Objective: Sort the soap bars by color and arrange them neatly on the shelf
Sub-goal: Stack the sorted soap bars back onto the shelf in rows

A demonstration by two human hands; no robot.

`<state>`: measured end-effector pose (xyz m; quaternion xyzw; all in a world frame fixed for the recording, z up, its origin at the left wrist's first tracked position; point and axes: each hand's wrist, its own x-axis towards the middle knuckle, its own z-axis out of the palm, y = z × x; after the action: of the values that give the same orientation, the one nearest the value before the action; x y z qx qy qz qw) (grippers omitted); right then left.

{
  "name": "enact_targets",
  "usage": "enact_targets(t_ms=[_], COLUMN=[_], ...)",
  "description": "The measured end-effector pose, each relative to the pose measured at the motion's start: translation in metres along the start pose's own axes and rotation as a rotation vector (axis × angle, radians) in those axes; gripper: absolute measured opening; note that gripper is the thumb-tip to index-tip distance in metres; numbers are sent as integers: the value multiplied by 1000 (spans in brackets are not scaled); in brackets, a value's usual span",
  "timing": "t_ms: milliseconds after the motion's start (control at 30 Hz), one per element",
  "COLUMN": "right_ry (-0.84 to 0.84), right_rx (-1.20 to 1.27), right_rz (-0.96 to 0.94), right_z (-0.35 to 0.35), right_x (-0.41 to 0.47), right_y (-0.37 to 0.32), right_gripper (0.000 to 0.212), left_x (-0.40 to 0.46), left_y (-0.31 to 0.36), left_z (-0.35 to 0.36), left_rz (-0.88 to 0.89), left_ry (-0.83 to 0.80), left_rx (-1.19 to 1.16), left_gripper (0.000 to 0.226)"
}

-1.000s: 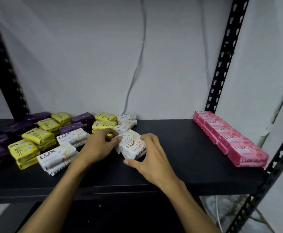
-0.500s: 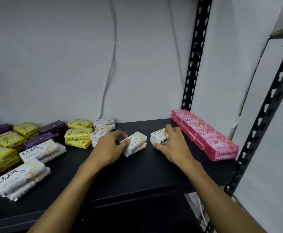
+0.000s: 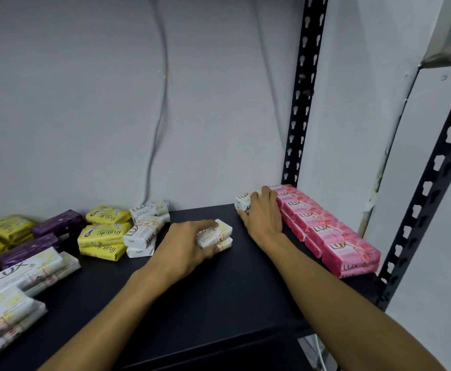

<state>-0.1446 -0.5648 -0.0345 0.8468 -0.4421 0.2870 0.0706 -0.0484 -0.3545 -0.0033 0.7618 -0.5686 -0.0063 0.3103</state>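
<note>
On the black shelf (image 3: 219, 295), my right hand (image 3: 263, 216) grips a stack of two white soap bars (image 3: 243, 201) at the back, right beside the row of pink soap bars (image 3: 326, 226) along the right edge. Near the shelf's middle, my left hand (image 3: 184, 245) grips another stack of two white soap bars (image 3: 219, 234). More white bars (image 3: 145, 231) stand stacked at the back left and lie in bundles (image 3: 31, 271) at the front left. Yellow bars (image 3: 104, 234) and purple bars (image 3: 55, 226) lie mixed on the left.
A black perforated upright (image 3: 303, 89) stands at the back right corner, and another upright (image 3: 433, 183) at the front right. A grey cable (image 3: 160, 103) hangs down the white wall behind the shelf.
My right hand has carried its white stack back and right until it sits against the pink row. My left hand keeps its hold on the other white stack. The view has swung right.
</note>
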Motion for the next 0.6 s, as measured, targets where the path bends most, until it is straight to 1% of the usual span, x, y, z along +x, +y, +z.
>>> enact_targets(t_ms=[133,267,367,467,533,600], right_ry=[15,56,64,-2,-43,-33], right_rx=[-92,-104,-81,101,307,525], right_rz=[-47,-26,-18,19,70,128], right_z=[13,22,25,20,7,-12], right_x=[18,32,37,37,35,29], right_y=[1,1,0,4,9,16], right_gripper=[56,53,55,61,63,58], left_x=[12,28,38,45,49,51], left_y=[-5,-17,-23,-31,-35,-36], left_z=[5,15,22,31,37,39], left_rz=[15,63,100,116,118,130], left_ry=[-34,-40,-32,-18,-11,-12], left_rx=[28,37,14,-7,-6,-15], left_gripper=[56,56,55,53,53,53])
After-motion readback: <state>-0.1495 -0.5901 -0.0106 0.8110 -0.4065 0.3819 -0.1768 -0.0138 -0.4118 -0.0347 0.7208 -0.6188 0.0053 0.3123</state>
